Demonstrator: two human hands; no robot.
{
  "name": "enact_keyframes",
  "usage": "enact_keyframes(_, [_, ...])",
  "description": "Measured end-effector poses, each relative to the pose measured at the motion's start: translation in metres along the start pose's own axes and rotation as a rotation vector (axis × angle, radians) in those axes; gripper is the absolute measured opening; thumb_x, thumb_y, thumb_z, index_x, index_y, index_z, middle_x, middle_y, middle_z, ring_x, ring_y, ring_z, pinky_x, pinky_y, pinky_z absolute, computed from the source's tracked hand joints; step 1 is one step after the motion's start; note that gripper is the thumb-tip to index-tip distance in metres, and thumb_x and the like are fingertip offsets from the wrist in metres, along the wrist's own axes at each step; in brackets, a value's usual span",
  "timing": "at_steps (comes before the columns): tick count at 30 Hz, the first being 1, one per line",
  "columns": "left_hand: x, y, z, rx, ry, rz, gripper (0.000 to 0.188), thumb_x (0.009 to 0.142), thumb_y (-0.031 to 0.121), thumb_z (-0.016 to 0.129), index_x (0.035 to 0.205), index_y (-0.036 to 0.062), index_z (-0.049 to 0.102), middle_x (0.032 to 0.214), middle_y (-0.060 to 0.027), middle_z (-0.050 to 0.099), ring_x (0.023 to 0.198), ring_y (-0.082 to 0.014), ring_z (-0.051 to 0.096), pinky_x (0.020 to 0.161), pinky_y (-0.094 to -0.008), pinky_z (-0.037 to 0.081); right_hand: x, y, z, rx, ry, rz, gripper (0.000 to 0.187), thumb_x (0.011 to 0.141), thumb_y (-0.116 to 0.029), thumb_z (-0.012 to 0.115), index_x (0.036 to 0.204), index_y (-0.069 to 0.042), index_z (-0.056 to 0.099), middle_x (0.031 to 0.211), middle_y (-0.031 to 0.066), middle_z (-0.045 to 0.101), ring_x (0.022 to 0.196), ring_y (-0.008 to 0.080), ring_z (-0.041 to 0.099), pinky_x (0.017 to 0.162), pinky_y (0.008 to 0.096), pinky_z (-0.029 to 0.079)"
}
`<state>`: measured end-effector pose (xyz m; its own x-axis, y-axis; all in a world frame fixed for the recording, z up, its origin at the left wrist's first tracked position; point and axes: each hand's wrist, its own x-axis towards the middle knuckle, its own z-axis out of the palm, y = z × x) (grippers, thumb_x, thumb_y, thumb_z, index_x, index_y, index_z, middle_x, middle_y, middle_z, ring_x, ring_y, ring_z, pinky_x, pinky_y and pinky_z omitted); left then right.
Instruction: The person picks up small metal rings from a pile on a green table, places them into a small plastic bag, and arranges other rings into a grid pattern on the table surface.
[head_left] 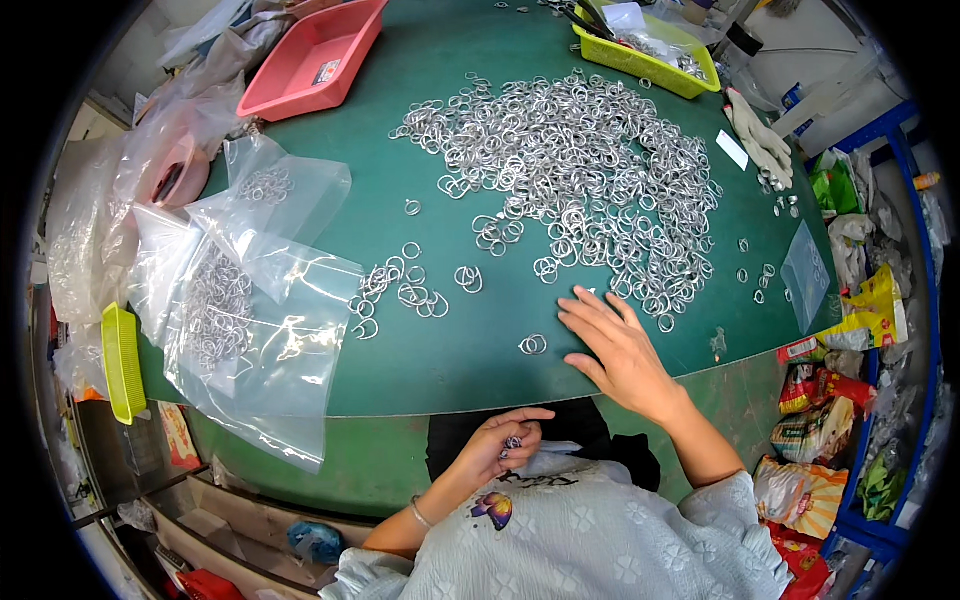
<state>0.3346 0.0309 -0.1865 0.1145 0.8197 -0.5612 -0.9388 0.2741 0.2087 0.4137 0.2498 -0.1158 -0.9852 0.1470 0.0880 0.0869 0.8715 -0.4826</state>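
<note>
In the left hand (pixel 488 441), rings (pixel 513 443); half-hidden

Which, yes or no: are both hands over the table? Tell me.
No: only the right hand is over the green table; the left hand is beyond its near edge.

Silver rings (pixel 560 150) spread ahead of the right fingers (pixel 592 318) over a plain dark-green tabletop (pixel 430 370), with a yellow-green basket (pixel 640 67) well beyond those fingertips and a pink tray (pixel 300 65) off to their left. Nearer the body than the left fingers (pixel 525 415), a pale grey-blue blouse (pixel 660 535) carries tonal blossoms (pixel 627 569) and a purple-and-orange butterfly (pixel 494 510).
</note>
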Motion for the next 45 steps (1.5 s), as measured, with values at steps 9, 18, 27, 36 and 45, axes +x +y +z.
enact_keyframes(9, [-0.001, 0.001, 0.006, -0.009, -0.024, 0.026, 0.039, 0.085, -0.002, 0.040, 0.122, -0.0013, 0.052, 0.070, -0.0021, 0.041, 0.051, -0.0072, 0.032, 0.041, -0.0204, 0.024, 0.038, 0.000, 0.021, -0.178, 0.071, -0.065, 0.046, 0.086, -0.027, 0.061, 0.119, 0.003, 0.054, 0.133, 0.0157, 0.048, 0.131, 0.0307, 0.037, 0.106, 0.0564, 0.024])
enact_keyframes(18, [0.001, 0.000, 0.000, -0.011, -0.019, 0.046, 0.037, 0.086, -0.002, 0.040, 0.121, -0.0004, 0.053, 0.070, -0.0020, 0.040, 0.051, -0.0076, 0.032, 0.042, -0.0204, 0.024, 0.033, 0.013, 0.015, -0.038, 0.289, -0.007, 0.028, 0.079, -0.014, 0.067, 0.104, -0.003, 0.064, 0.117, 0.0094, 0.055, 0.110, 0.0288, 0.047, 0.093, 0.0452, 0.035])
enact_keyframes(27, [0.000, -0.002, -0.006, -0.042, 0.004, 0.041, 0.037, 0.087, -0.001, 0.041, 0.123, 0.0004, 0.052, 0.071, -0.0015, 0.040, 0.052, -0.0075, 0.032, 0.043, -0.0200, 0.024, 0.033, 0.012, 0.008, 0.047, 0.117, -0.009, 0.031, 0.079, -0.012, 0.067, 0.108, -0.001, 0.062, 0.119, 0.0105, 0.054, 0.111, 0.0289, 0.048, 0.092, 0.0425, 0.036])
enact_keyframes(36, [0.000, -0.001, -0.004, -0.033, 0.007, 0.052, 0.037, 0.086, 0.000, 0.041, 0.122, 0.0000, 0.052, 0.072, -0.0022, 0.040, 0.052, -0.0075, 0.033, 0.043, -0.0206, 0.024, 0.021, 0.006, 0.007, -0.128, 0.018, -0.073, 0.048, 0.080, -0.022, 0.068, 0.120, 0.000, 0.056, 0.132, 0.0105, 0.050, 0.131, 0.0282, 0.038, 0.110, 0.0560, 0.020])
enact_keyframes(45, [0.005, -0.004, -0.001, -0.002, -0.016, 0.041, 0.039, 0.085, -0.001, 0.041, 0.122, 0.0005, 0.052, 0.073, -0.0026, 0.041, 0.053, -0.0077, 0.033, 0.043, -0.0205, 0.025, 0.030, 0.019, -0.003, -0.112, 0.141, -0.055, 0.046, 0.082, -0.021, 0.065, 0.122, -0.001, 0.054, 0.133, 0.0105, 0.049, 0.132, 0.0282, 0.036, 0.108, 0.0556, 0.022])
